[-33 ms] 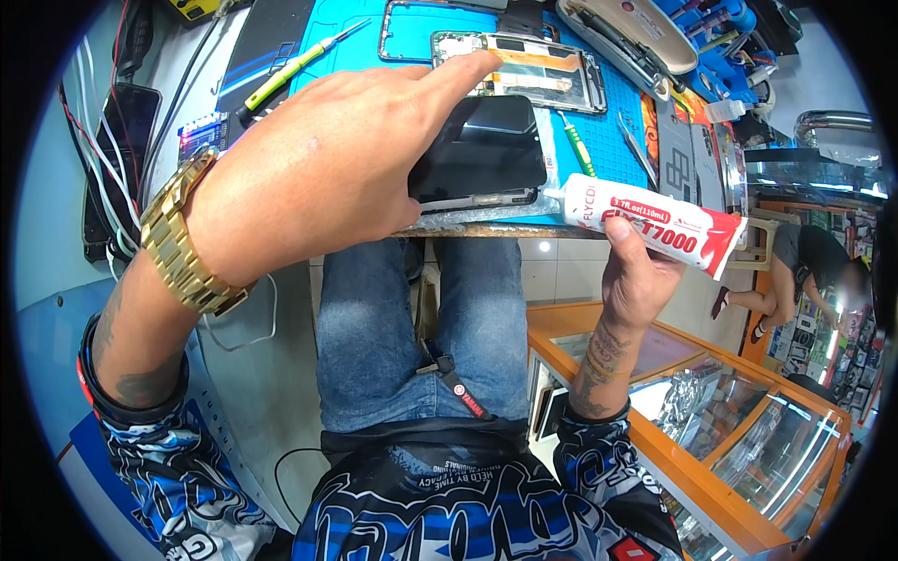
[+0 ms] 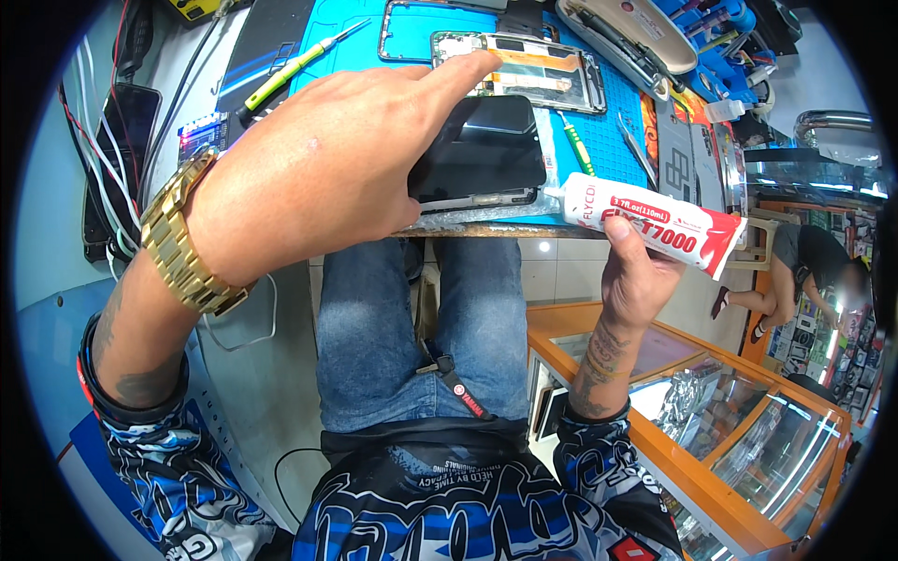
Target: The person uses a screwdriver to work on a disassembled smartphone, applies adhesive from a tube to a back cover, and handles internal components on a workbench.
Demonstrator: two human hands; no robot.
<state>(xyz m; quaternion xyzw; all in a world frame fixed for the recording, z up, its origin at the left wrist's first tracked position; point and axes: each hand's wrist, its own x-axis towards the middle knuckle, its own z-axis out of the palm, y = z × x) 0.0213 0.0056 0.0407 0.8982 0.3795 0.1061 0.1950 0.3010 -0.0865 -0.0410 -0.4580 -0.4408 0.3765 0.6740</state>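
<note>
My left hand (image 2: 341, 154), wearing a gold watch, lies over the left end of a dark phone screen (image 2: 486, 150). Its thumb is at the near corner and its index finger stretches past the far edge; the other fingers are hidden. My right hand (image 2: 638, 271) is closed round a white and red glue tube (image 2: 669, 222), thumb on top. The tube's nozzle (image 2: 554, 193) points left, close to the screen's near right corner. Beyond the screen, a phone frame (image 2: 585, 79) with its inner parts exposed lies on the blue mat (image 2: 617, 145), partly behind my index finger.
A yellow-green screwdriver (image 2: 299, 73) lies at the left and a green tool (image 2: 577, 145) right of the screen. Tweezers (image 2: 636, 150), an open tool case (image 2: 645, 33) and a blue organizer (image 2: 725, 42) stand rightward. A glass display case (image 2: 692, 374) and another person (image 2: 804, 266) are at the right.
</note>
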